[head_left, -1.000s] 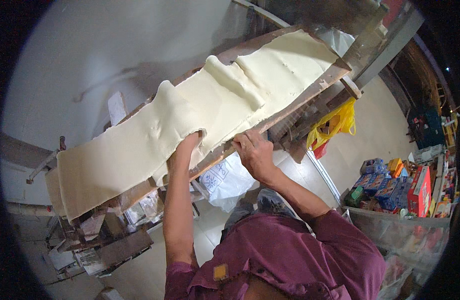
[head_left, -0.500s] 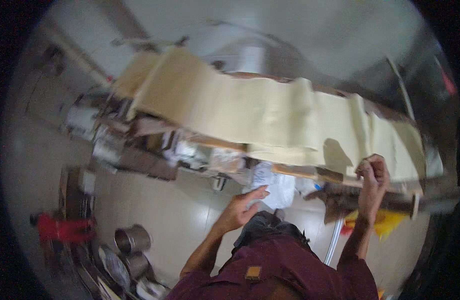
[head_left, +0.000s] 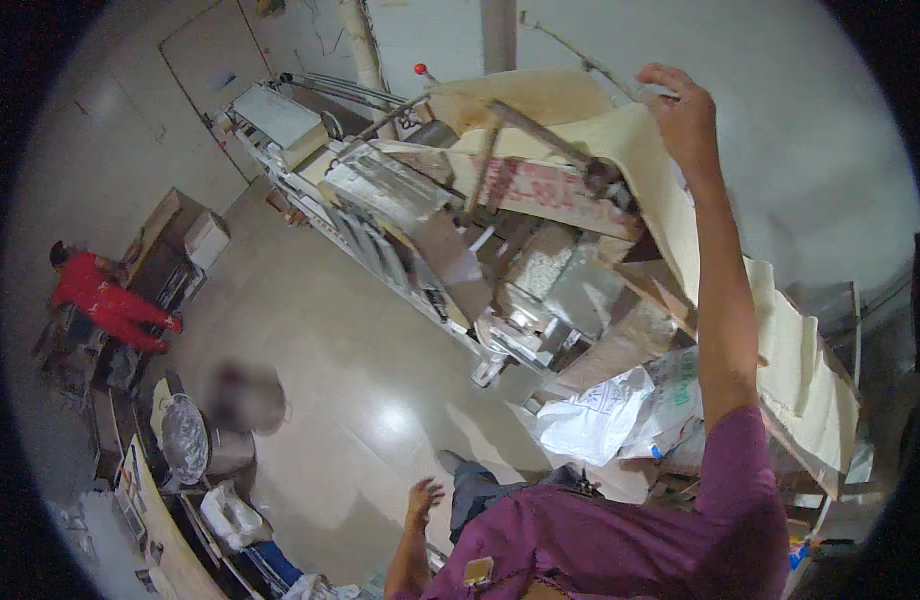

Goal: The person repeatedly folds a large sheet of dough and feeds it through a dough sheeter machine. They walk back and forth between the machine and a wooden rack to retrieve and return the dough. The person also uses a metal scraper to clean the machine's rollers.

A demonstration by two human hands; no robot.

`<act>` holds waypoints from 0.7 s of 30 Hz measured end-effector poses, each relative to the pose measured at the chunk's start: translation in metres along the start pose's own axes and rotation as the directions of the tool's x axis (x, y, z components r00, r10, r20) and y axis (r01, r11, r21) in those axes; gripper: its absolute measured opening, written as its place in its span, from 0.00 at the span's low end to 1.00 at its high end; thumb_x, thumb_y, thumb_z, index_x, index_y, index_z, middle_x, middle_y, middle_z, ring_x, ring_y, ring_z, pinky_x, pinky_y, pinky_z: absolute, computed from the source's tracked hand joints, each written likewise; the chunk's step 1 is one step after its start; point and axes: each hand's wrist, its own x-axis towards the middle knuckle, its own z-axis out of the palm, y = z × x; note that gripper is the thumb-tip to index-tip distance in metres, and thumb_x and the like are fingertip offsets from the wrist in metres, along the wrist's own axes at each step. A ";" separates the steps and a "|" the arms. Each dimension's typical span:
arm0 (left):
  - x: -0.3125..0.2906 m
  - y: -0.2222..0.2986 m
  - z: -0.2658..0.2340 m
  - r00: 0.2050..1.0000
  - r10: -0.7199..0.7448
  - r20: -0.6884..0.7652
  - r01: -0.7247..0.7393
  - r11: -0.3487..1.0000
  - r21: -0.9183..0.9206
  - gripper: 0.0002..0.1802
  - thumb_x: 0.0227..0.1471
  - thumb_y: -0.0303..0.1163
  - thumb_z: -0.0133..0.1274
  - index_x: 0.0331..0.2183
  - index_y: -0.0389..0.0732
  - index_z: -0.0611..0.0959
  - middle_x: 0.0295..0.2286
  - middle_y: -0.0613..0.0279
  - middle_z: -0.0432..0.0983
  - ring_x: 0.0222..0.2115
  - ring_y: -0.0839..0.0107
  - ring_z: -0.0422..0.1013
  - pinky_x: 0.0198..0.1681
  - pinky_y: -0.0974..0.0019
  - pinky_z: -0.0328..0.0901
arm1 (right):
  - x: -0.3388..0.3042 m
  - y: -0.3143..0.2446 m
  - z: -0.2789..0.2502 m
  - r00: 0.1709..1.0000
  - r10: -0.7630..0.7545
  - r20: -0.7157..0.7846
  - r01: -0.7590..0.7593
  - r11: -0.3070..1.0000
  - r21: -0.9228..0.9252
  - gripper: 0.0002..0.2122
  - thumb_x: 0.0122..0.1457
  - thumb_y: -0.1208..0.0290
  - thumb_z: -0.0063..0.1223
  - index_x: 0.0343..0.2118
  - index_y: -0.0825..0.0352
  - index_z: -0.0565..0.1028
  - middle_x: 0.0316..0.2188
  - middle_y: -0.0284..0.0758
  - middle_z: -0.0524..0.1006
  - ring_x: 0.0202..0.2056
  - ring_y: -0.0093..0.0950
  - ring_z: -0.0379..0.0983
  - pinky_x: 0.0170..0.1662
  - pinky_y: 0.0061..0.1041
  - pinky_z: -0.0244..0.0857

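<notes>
Draping cream sheet [head_left: 655, 165], head view: one; it lies on the person's right side, passing behind the right forearm; its near end rests along a wooden board [head_left: 802, 457]

Long axis: slanting from the upper middle to the lower right, with a bend near the machine; the far end points to the upper left, the near end to the lower right; at least two raised folds cross the near stretch

Right hand [head_left: 680, 105]: one, at the end of a long outstretched arm, beside the sheet's upper bend; the fingers are bent, but whether they pinch anything or touch the sheet, I cannot tell

Left hand [head_left: 422, 500]: one, low and well apart from the sheet, over the floor [head_left: 360, 400]; fingers loosely spread, with nothing between them

Machine [head_left: 390, 185]: one, left of the sheet's bend; one red knob [head_left: 420, 69] stands near its far side; one panel [head_left: 550, 190] bears red printing

Bags: two seen below the sheet, one white bag [head_left: 595, 415] and one translucent bag [head_left: 670, 395], side by side

Co-worker [head_left: 105, 300]: one person in red, far left, well apart from both hands
</notes>
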 end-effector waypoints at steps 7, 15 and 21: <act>-0.087 -0.106 -0.293 0.897 -0.242 -0.370 -0.094 0.713 -0.695 0.15 0.58 0.44 0.50 0.41 0.45 0.73 0.30 0.58 0.77 0.22 0.63 0.73 0.25 0.59 0.69 | -0.033 -0.178 0.090 0.930 0.204 -0.306 -0.222 0.975 -0.027 0.11 0.62 0.70 0.50 0.41 0.72 0.78 0.35 0.41 0.81 0.35 0.30 0.79 0.40 0.27 0.70; -0.001 -0.067 -0.358 0.871 -0.077 -0.485 -0.329 0.642 -0.692 0.14 0.56 0.41 0.50 0.41 0.43 0.74 0.31 0.60 0.77 0.28 0.63 0.76 0.29 0.65 0.70 | -0.418 -0.311 0.316 0.351 0.105 0.931 -0.479 0.874 0.082 0.09 0.59 0.67 0.51 0.35 0.69 0.74 0.28 0.45 0.76 0.30 0.41 0.75 0.35 0.37 0.68; 0.045 0.125 -0.294 0.976 0.053 -0.213 -0.132 0.915 -0.380 0.21 0.57 0.34 0.48 0.51 0.39 0.72 0.39 0.54 0.79 0.33 0.63 0.77 0.36 0.64 0.69 | -0.630 -0.196 0.330 -0.233 -0.378 0.896 -0.040 0.924 0.379 0.13 0.61 0.62 0.49 0.32 0.69 0.75 0.26 0.43 0.78 0.27 0.40 0.77 0.33 0.36 0.69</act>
